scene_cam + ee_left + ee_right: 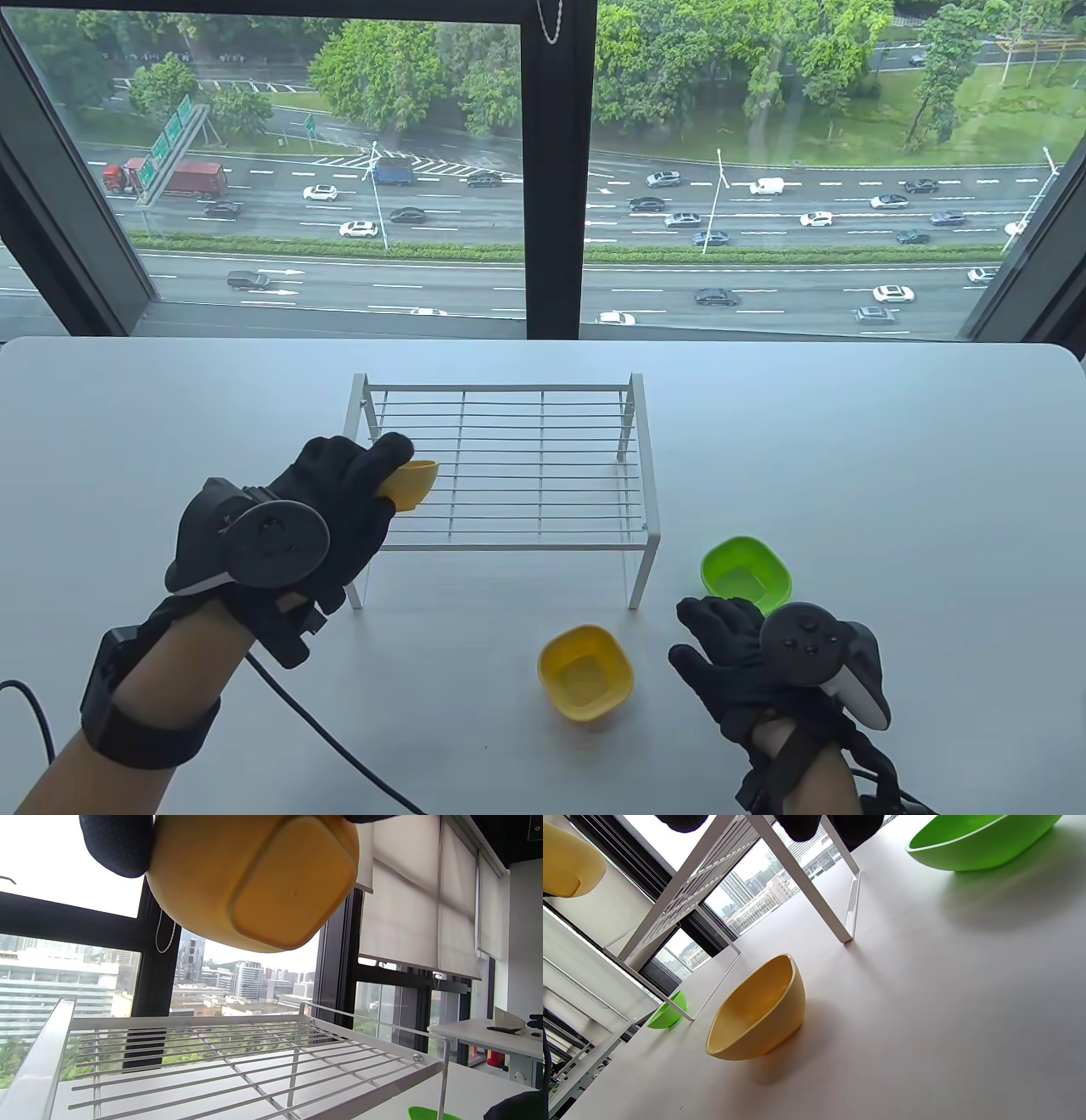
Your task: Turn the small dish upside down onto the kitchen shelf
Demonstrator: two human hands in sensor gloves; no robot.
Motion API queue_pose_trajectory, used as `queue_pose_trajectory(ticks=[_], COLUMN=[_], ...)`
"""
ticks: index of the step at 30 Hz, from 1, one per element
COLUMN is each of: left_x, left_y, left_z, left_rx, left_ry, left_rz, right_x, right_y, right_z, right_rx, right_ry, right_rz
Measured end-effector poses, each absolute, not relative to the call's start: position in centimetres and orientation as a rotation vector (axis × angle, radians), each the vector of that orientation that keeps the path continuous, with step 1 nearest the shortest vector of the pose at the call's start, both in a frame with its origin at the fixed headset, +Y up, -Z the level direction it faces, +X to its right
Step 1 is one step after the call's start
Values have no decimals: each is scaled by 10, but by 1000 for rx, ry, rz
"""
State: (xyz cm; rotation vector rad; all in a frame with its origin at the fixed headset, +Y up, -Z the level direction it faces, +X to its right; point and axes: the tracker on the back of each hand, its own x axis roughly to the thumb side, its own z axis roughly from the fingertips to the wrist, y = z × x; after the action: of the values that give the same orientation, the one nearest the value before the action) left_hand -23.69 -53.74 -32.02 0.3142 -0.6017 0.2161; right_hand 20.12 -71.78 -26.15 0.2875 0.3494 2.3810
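Left hand (331,501) grips one of two yellow dishes (410,484); right hand (730,654) lies open, empty.

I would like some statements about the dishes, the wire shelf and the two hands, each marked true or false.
1. The left hand holds a small orange-yellow plastic dish above the white wire kitchen shelf. True.
2. The held dish already rests on the shelf wires. False: the left wrist view shows it in the air, clear of the wires.
3. A yellow plastic dish stands upright on the white table in front of the shelf. True.
4. The right hand grips the green plastic dish. False: it lies beside that dish and holds nothing.
5. Two dishes lie upside down on the shelf. False: no dish is on the shelf.
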Motion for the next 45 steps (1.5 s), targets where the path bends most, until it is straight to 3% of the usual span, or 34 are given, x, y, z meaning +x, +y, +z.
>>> queue_pose_trajectory(ticks=[17, 23, 34, 45], left_x=[-230, -228, -235, -225], left_y=[-522, -534, -539, -554], left_z=[-359, -363, -387, -421], left_rx=[244, 261, 180, 19], left_ry=[-503, -521, -421, -436], left_rz=[146, 119, 169, 221], right_x=[206, 207, 207, 206], right_y=[-716, -714, -713, -711], right_z=[-263, -263, -263, -263], right_rx=[285, 289, 300, 306], right_ry=[333, 319, 314, 316], right_rz=[2358, 2358, 2351, 2332])
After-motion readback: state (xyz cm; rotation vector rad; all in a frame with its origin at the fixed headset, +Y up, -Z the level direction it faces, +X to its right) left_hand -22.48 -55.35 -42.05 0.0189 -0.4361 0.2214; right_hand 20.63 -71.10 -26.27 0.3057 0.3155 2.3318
